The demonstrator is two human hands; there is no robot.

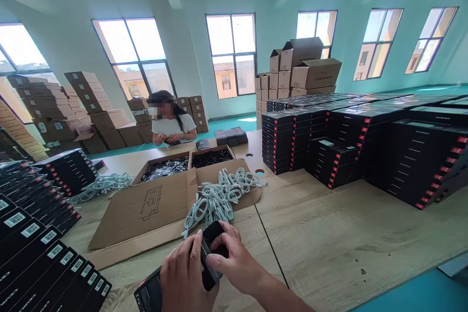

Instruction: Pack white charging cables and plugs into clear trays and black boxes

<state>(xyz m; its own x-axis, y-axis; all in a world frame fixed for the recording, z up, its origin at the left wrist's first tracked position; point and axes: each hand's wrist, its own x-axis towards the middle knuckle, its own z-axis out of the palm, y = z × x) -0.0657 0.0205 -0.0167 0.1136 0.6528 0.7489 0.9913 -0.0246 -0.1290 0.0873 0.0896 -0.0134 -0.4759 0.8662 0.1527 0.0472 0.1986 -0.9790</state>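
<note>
My left hand (183, 270) is closed around the side of a small black box (211, 273) near the bottom of the view. From the other side my right hand (237, 261) grips the same box, its thumb on a grey-lettered edge and its fingers curled over a dark flap or inner part. What lies inside is hidden by my fingers. Below my left wrist shows a flat black box corner (150, 290); I cannot tell whether it joins the held one. Just beyond my hands, coiled white cables (215, 200) lie on a cardboard flap (146, 214).
An open carton (164, 168) holds small dark and silvery parts. Stacked black boxes stand at left (44, 258) and right (413, 156). Across the wooden table (329, 243) sits a person (173, 124) with both hands together. Brown cartons (316, 75) are piled behind.
</note>
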